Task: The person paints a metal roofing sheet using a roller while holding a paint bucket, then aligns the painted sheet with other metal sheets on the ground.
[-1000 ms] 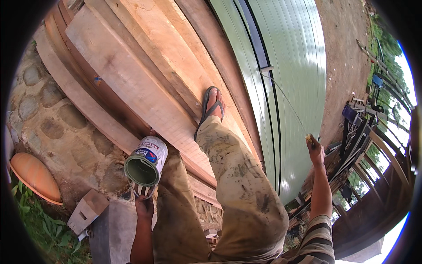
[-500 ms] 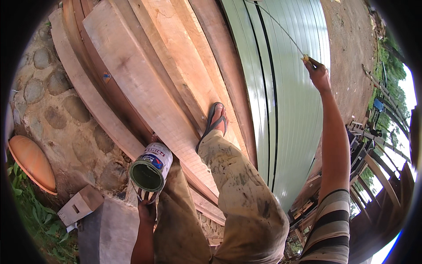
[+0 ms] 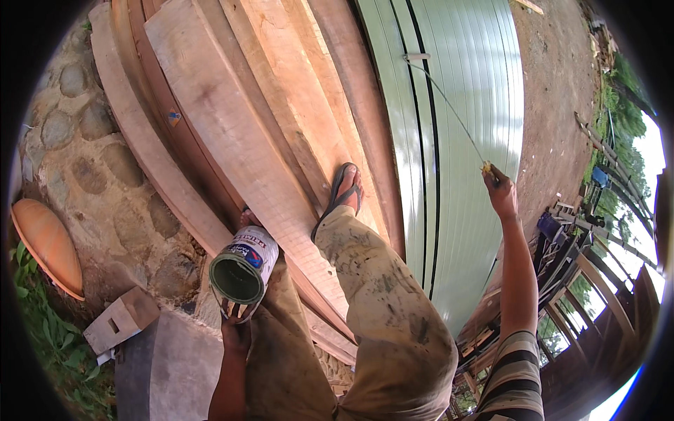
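My right hand [image 3: 500, 193] grips the yellowish handle end of a paint roller [image 3: 449, 105], whose long thin wire leads away to a small pale roller head [image 3: 417, 56]. That head lies over green-painted boards [image 3: 463, 175], close to two dark gaps between them. Lower left, my left hand [image 3: 235, 330] is closed on a paint can [image 3: 244, 263] by its wire bail and underside. The can is tilted with its mouth toward me, green coating its inside; its label is white and blue. How much paint it holds I cannot tell.
Bare wooden planks [image 3: 210, 91] lie stacked left of the green boards, and my sandalled foot [image 3: 346, 186] rests on them. A stone-set wall [image 3: 91, 175], an orange dish-like object [image 3: 48, 245] and a hollow block [image 3: 123, 321] are at the left. Timber framing [image 3: 597, 295] stands right.
My right hand has drawn nearer to me, pulling the roller back along the green boards, so its head now shows. The left hand and can have hardly moved.
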### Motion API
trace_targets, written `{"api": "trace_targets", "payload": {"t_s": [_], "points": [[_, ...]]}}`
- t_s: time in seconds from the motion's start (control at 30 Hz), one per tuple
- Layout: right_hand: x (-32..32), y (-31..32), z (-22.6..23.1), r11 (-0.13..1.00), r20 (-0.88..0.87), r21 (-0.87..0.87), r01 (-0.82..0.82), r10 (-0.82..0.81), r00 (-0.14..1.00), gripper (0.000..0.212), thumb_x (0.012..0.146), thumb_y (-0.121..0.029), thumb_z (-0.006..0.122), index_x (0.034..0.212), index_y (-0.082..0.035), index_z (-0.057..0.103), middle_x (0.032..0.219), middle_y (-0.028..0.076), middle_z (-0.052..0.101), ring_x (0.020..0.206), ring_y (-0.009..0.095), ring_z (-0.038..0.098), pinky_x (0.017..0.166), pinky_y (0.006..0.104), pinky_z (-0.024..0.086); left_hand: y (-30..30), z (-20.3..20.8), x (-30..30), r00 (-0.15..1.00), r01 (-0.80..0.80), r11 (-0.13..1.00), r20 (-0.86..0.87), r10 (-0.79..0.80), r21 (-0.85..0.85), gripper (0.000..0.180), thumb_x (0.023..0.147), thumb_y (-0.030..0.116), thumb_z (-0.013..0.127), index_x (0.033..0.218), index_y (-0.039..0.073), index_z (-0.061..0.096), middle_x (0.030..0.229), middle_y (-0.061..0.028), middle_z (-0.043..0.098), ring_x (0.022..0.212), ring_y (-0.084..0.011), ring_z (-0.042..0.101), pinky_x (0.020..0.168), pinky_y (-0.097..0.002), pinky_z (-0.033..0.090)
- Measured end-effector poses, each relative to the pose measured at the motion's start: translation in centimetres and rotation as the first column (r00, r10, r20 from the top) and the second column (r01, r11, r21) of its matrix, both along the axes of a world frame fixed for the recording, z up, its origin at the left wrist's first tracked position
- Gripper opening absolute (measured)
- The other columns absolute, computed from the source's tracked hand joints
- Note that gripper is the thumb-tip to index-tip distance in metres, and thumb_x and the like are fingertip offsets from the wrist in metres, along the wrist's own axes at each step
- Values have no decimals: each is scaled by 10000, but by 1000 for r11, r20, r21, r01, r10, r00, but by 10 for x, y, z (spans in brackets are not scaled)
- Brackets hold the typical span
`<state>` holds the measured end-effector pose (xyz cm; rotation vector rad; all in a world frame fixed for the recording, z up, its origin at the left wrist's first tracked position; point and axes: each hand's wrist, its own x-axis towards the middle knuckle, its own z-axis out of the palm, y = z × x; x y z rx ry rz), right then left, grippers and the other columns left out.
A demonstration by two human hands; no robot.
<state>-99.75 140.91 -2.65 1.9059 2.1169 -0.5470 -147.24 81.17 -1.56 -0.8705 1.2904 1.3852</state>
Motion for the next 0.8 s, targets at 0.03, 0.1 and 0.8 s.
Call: {"api": "trace_targets", "payload": {"t_s": [0.03, 0.1, 0.8], "points": [[11, -25, 15, 999, 45, -24, 30, -29, 999, 451, 959, -366, 683, 1278, -48, 686, 984, 260, 721, 960, 401, 721, 776, 433, 573, -2, 1, 0, 1000, 5, 1000, -2, -5, -1, 830, 757, -43, 528, 1546, 118, 328, 1546, -235, 381, 1385, -406, 459, 1138, -390, 438], [58, -71, 35, 998, 75, -58, 38, -34, 997, 452, 963, -369, 673, 1290, -56, 679, 987, 266, 716, 966, 408, 712, 767, 451, 571, -2, 0, -2, 1000, 29, 1000, 0, -29, 2, 830, 758, -51, 527, 1545, 118, 326, 1540, -238, 385, 1397, -414, 445, 1129, -379, 451], [166, -208, 80, 951, 316, -184, 250, -184, 931, 466, 963, -433, 652, 1346, -168, 660, 965, 245, 715, 932, 427, 698, 762, 475, 557, -44, -5, -27, 989, 143, 989, -35, -144, -39, 893, 733, -58, 517, 1574, 122, 274, 1533, -263, 380, 1370, -481, 465, 1144, -463, 463]]}}
